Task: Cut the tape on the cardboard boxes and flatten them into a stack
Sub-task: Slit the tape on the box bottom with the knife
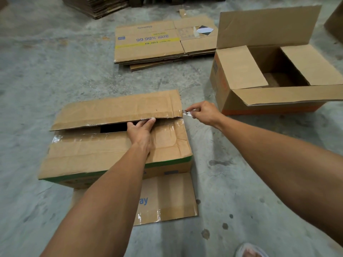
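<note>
A brown cardboard box (pixel 104 153) with a green stripe stands on the concrete floor in front of me. Its far top flap (pixel 118 108) is lifted along the cut seam, and a dark gap shows beneath it. My left hand (pixel 141 129) grips the edge of that flap, fingers tucked under it. At the box's right end my right hand (pixel 202 113) pinches a strip of clear tape (pixel 186 112) that runs from the flap's corner. Clear tape also glints on the near flap. A pile of flattened boxes (pixel 152 45) lies further back.
An open box (pixel 269 78) with raised flaps stands at the right. A flat cardboard sheet (pixel 172 199) with blue lettering lies under the near side of my box. More stacked cardboard (pixel 96 6) sits at the top. My sandalled foot (pixel 250 250) shows at the bottom.
</note>
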